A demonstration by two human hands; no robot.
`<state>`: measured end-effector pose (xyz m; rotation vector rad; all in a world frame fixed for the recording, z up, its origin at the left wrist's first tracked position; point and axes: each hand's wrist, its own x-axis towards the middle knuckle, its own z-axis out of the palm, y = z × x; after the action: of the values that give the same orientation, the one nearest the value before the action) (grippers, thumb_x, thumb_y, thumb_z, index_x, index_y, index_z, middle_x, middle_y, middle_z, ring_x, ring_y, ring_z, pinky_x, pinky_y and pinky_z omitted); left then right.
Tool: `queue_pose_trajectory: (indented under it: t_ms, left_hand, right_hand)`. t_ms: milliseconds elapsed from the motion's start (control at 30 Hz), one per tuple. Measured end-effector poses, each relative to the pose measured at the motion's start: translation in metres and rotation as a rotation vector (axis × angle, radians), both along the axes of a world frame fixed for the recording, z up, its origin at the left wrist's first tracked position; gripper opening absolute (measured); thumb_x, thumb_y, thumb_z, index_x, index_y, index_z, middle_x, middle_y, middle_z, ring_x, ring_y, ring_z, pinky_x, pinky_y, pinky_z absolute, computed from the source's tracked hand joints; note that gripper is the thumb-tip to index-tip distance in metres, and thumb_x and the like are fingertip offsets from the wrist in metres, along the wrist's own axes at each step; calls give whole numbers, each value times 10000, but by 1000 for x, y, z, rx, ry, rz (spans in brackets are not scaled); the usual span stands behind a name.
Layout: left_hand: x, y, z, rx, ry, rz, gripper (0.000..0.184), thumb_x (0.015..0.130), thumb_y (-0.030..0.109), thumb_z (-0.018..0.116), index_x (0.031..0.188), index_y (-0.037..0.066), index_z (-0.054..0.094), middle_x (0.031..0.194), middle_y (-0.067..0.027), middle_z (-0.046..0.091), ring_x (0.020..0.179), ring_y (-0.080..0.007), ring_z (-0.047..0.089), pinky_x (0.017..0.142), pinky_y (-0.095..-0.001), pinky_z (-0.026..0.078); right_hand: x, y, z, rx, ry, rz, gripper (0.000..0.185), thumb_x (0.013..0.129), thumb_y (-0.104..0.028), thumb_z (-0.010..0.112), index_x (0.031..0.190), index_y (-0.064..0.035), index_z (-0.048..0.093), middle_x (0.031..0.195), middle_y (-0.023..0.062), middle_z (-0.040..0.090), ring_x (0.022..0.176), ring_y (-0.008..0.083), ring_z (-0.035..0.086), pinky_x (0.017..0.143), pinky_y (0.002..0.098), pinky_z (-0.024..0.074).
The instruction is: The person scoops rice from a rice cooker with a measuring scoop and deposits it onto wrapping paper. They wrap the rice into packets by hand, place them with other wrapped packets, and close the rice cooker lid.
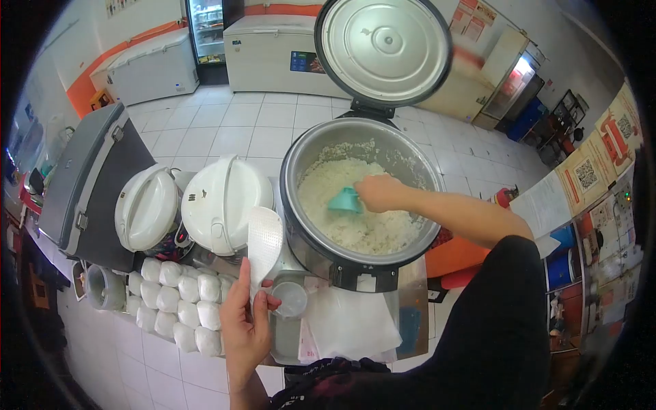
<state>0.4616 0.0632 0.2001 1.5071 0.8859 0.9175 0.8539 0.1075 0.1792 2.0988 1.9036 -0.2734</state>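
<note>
Clamping teal scoop (346, 201) in right grip (378, 193), white paddle (265, 239) in left grip (249, 316): both likely light, stiff, best held by handle.

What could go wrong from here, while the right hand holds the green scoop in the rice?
The right hand is inside the pot; the rice, if hot, might burn it.
The lid stands open behind the pot; if knocked, it might fall onto the arm.
The left hand, holding the paddle, is beside the white packs; a bump could shift some.
</note>
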Motion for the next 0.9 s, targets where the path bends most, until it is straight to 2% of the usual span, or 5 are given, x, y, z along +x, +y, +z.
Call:
queue_pose_trajectory:
  t_ms: [100,267,600,633,900]
  left_hand:
    - [1,-3,3,56,31,-11,581,960,-92,483,1523,16,386,1077,-132,648,744,-107,606,700,-249,521]
    - [-16,-17,1,-15,84,62,516,1006,-14,463,1517,23,404,1052,-71,641,712,-73,531,657,-219,474]
    - [61,17,45,284,173,-45,366,998,68,548,1347,-35,583,767,-94,629,715,-130,571,661,-294,466]
    - [75,25,51,309,208,-90,344,997,81,545,1312,-49,598,774,-147,654,705,-196,613,667,-334,482]
    - [209,25,31,543,128,-63,289,976,111,522,1163,-67,651,835,-327,642,810,-467,661,708,-490,505]
  right_hand:
    - [-14,7,17,-211,-30,175,222,824,-102,612,983,10,718,1049,223,713,959,370,711,752,465,581]
    - [7,4,3,-484,94,307,227,873,-171,619,947,35,680,839,185,689,687,341,684,630,448,551]
    - [50,-23,73,-777,748,-117,285,953,-298,632,969,-14,614,690,27,500,519,153,488,462,320,420]
    - [55,-31,79,-770,737,-112,285,953,-298,632,969,-14,614,690,27,500,519,153,488,462,320,420]
    - [7,-71,84,234,1124,-599,292,984,-228,564,1043,58,554,779,87,549,552,165,555,468,341,443]
